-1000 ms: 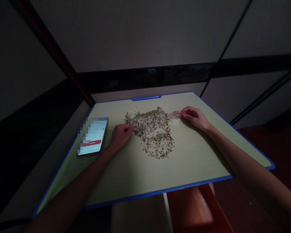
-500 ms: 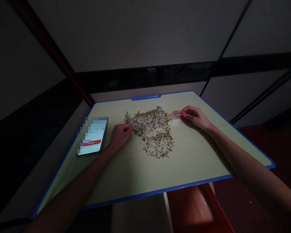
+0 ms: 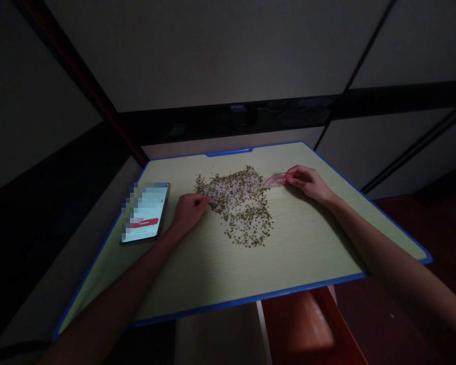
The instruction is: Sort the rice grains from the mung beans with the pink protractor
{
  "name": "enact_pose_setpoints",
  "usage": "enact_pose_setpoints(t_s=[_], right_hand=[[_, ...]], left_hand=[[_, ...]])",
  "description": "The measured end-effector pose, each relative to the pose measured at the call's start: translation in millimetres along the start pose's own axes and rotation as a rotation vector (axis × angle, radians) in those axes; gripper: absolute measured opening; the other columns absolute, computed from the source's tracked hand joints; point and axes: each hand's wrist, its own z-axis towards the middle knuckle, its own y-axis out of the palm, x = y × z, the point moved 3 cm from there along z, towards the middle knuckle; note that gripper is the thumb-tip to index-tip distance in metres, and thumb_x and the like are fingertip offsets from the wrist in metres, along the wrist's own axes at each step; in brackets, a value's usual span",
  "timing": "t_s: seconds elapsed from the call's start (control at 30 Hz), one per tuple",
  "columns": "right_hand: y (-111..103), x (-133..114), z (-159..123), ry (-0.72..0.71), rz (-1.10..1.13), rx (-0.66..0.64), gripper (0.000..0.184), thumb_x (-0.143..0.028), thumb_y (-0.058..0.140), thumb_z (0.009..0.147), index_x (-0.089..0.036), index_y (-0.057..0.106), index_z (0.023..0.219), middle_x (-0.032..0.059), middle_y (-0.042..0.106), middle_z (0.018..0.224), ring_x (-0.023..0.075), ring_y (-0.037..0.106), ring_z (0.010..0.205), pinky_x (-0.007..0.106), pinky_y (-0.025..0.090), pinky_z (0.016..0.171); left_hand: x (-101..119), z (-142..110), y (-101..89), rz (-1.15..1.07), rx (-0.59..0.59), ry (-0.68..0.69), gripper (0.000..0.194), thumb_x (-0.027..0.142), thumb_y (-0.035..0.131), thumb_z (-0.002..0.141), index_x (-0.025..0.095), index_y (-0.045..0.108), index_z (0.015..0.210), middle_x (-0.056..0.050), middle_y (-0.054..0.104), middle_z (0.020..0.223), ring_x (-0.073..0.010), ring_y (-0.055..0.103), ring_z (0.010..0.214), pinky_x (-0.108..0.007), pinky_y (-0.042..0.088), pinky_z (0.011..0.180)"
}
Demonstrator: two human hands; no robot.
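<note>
Green beans mixed with white grains, perhaps rice, lie in a loose pile (image 3: 237, 195) on the pale tabletop with a blue rim (image 3: 304, 243). At the pile's left edge rests my left hand (image 3: 191, 209), its fingers closed and the tips touching the grains; whether anything is between them is hidden. To the right of the pile, my right hand (image 3: 306, 182) pinches a clear plastic piece with a red edge (image 3: 275, 180) between thumb and fingers. That piece is tilted, and its far end reaches the pile's right side.
A phone (image 3: 146, 213) with a lit, partly blurred screen lies left of my left hand. Behind the table stands a light panelled cabinet (image 3: 228, 56) with a dark band. An orange-red surface (image 3: 300, 324) shows below the table's front edge.
Almost nothing differs. The clear plastic piece has tilted slightly and shifted a little to the right in my right hand; my left hand stays put.
</note>
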Motion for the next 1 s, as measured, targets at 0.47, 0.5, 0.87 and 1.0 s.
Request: enact_pose_setpoints(t_s=[0.47,0.5,0.87,1.0], right_hand=[[4.3,-2.4,-0.4,0.014,0.025,-0.022,0.022,-0.034,0.065,0.067,-0.017,0.055,0.076,0.0055,0.061,0.074,0.0162,0.056,0.068,0.033,0.045,0.069],[4.5,-2.7,-0.5,0.014,0.027,-0.024,0.022,-0.034,0.065,0.067,-0.016,0.055,0.076,0.0055,0.061,0.074,0.0162,0.056,0.069,0.033,0.045,0.069],[3.0,-3.7,-1.1,0.048,0.102,-0.026,0.023,-0.035,0.070,0.064,-0.018,0.056,0.072,0.0036,0.063,0.072,0.0162,0.058,0.068,0.034,0.046,0.072],[2.4,-3.6,-1.1,0.055,0.109,-0.030,0.022,-0.033,0.071,0.062,-0.018,0.056,0.071,0.0026,0.064,0.072,0.0158,0.059,0.068,0.033,0.046,0.072]], left_hand=[[1.5,-0.2,-0.2,0.005,0.006,-0.023,0.036,0.036,0.045,0.072,0.019,0.032,0.043,0.005,0.028,0.044,-0.0088,0.029,0.049,-0.024,0.020,0.050],[1.8,-0.2,-0.2,0.006,0.004,-0.018,0.036,0.036,0.045,0.072,0.018,0.032,0.043,0.005,0.028,0.044,-0.0088,0.029,0.049,-0.024,0.020,0.050],[-0.5,0.0,0.0,0.005,0.000,0.002,0.036,0.037,0.045,0.073,0.019,0.032,0.044,0.005,0.029,0.045,-0.0089,0.030,0.049,-0.024,0.022,0.051],[0.1,-0.3,-0.1,-0.009,-0.004,-0.005,0.036,0.036,0.045,0.073,0.019,0.030,0.044,0.005,0.027,0.045,-0.0088,0.029,0.049,-0.024,0.022,0.050]])
